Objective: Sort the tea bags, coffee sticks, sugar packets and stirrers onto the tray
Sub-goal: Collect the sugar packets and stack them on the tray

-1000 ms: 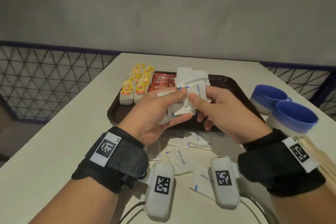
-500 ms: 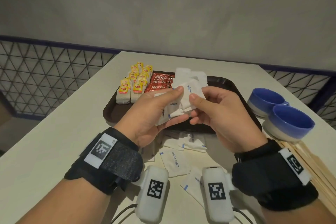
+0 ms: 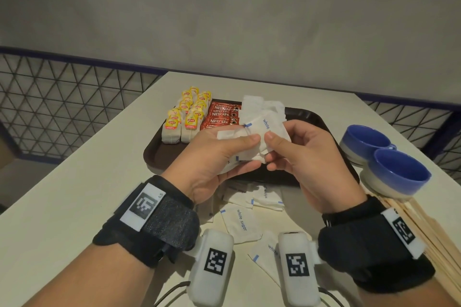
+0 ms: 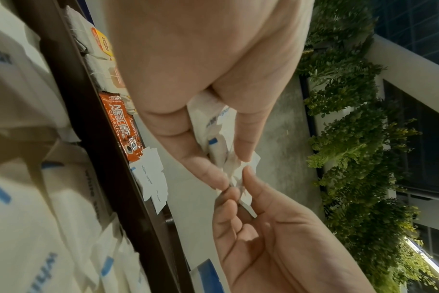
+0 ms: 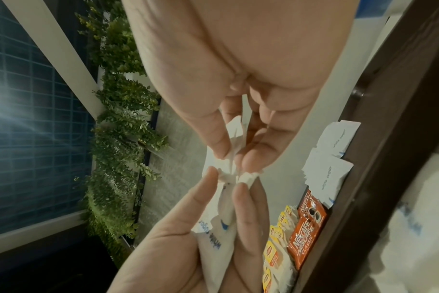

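Both hands are raised over the near edge of the dark brown tray (image 3: 159,157). My left hand (image 3: 224,154) grips a bunch of white sugar packets (image 3: 264,129) between thumb and fingers. My right hand (image 3: 279,147) pinches the top packet of that bunch (image 5: 228,174). On the tray lie yellow-tagged tea bags (image 3: 184,117) at the left, red coffee sticks (image 3: 222,113) beside them, and more sugar packets (image 3: 259,104) behind the hands. Loose sugar packets (image 3: 240,222) lie on the table below my wrists. Wooden stirrers (image 3: 421,229) lie at the right edge.
Two blue cups (image 3: 396,169) stand to the right of the tray, close to my right wrist. The white table (image 3: 62,207) ends at a wire-mesh railing (image 3: 50,112) on the left and a grey wall behind.
The two hands have stayed together on the bunch of sugar packets. The packets have shifted slightly in the fingers and the head view has tilted a little.
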Tool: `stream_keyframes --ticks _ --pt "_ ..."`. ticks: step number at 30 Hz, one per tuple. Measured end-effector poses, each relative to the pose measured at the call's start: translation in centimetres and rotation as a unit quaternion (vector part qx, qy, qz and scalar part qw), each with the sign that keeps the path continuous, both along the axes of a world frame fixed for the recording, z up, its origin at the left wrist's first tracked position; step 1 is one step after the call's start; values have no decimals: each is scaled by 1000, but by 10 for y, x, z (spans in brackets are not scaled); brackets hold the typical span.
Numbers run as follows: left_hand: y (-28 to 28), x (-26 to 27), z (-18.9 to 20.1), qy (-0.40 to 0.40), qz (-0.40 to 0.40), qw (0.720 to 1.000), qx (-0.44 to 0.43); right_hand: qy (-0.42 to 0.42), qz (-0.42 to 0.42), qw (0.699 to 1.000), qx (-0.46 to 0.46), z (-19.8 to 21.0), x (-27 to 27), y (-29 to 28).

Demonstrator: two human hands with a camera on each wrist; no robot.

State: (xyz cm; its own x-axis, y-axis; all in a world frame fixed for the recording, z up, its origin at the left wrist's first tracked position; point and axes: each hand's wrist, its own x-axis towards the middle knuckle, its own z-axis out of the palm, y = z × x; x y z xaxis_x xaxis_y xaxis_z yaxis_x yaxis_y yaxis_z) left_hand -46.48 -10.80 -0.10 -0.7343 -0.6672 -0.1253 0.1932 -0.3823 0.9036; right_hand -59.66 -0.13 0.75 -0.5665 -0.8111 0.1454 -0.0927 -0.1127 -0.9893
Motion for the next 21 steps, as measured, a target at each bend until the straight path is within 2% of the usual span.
stream_keyframes --ticks 6,11,13,15,18,21 --pt "-3 0 0 -17 23 1000 7 18 -60 998 13 4 -2 1" --pt "-10 2 -1 -19 73 996 49 -6 -103 995 9 30 -21 4" --pt "-13 3 0 -11 90 994 68 39 -125 991 26 46 -35 -1" --pt "-15 3 1 -5 88 994 71 121 -149 979 67 63 -51 -11" --pt "-13 3 4 -8 73 995 68 237 -149 947 157 76 -73 -35" --pt "-9 6 7 -22 57 996 67 289 -112 908 282 65 -95 -60"
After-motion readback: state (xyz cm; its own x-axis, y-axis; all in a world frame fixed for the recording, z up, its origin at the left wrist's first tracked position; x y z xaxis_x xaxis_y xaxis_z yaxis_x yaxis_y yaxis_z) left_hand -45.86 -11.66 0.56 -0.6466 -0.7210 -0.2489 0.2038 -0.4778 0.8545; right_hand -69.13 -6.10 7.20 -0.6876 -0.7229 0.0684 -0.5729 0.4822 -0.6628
